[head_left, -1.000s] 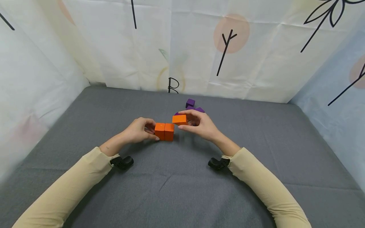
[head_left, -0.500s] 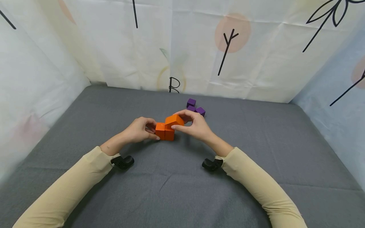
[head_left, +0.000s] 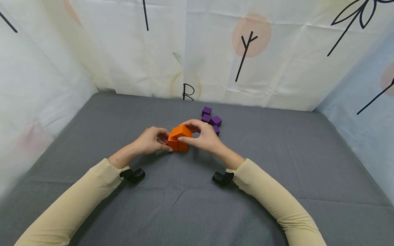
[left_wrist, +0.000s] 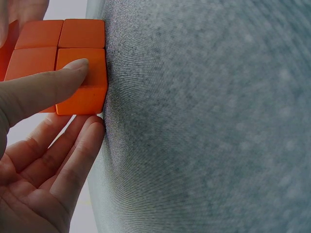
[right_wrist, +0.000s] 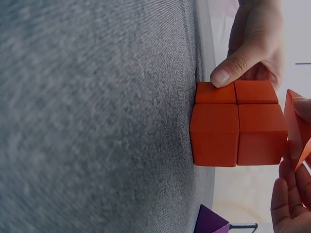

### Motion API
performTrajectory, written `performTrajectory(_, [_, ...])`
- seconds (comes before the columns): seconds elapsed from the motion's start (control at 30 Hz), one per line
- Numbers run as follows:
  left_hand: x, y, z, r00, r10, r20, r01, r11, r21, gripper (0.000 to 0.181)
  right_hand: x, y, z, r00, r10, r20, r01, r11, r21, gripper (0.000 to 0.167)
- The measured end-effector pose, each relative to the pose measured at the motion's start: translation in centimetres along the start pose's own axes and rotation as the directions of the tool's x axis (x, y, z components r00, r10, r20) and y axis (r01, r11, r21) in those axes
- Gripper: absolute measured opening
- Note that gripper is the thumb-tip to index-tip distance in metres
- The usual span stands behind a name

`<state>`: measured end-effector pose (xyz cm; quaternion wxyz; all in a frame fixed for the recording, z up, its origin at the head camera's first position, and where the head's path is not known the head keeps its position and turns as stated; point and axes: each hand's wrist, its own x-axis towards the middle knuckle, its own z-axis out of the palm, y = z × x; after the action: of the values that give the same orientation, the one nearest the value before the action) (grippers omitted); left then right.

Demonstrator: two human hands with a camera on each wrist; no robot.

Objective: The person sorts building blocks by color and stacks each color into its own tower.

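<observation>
Orange blocks (head_left: 173,145) stand close together in a stack, two wide and two high, on the grey cloth. My left hand (head_left: 147,140) grips the stack's left side; in the left wrist view its thumb lies across a lower block (left_wrist: 80,99), the fingers against its side. Over the top, my right hand (head_left: 201,135) pinches another orange block (head_left: 181,131) between thumb and fingers. That held block (right_wrist: 295,128) is tilted and looks pointed at its end in the right wrist view. Whether it touches the stack is unclear.
Several purple blocks (head_left: 206,118) lie behind and right of the stack, partly hidden by my right hand. A grey cloth (head_left: 172,208) covers the table. Pale printed curtains (head_left: 147,65) hang behind and at both sides. A black device (head_left: 132,175) sits at each wrist.
My right hand has carried its orange block leftward over the stack, and the block has tilted. More purple blocks show behind it. My left hand has stayed in place.
</observation>
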<state>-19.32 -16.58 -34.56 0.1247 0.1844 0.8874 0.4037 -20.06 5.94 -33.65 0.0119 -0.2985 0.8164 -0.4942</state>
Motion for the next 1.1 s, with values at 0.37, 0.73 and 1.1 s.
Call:
performTrajectory(0.37, [-0.02,-0.04,-0.01,1.000,0.006,0.001,-0.006,1.000,-0.009,0.033,0.35,0.12,0.69,1.000,-0.004,0.011,0.005,0.998,-0.065,0.034])
performTrajectory(0.73, [0.04,0.02,0.04,1.000,0.001,0.005,-0.001,1.000,0.005,0.031,0.30,0.34,0.81,0.999,0.016,0.033,-0.014,0.998,-0.058,0.035])
performTrajectory(1.1, [0.15,-0.45,0.14,0.999,0.049,0.020,-0.051,0.996,0.067,0.035,0.22,0.59,0.54,0.997,0.010,0.081,-0.004,0.997,-0.075,0.041])
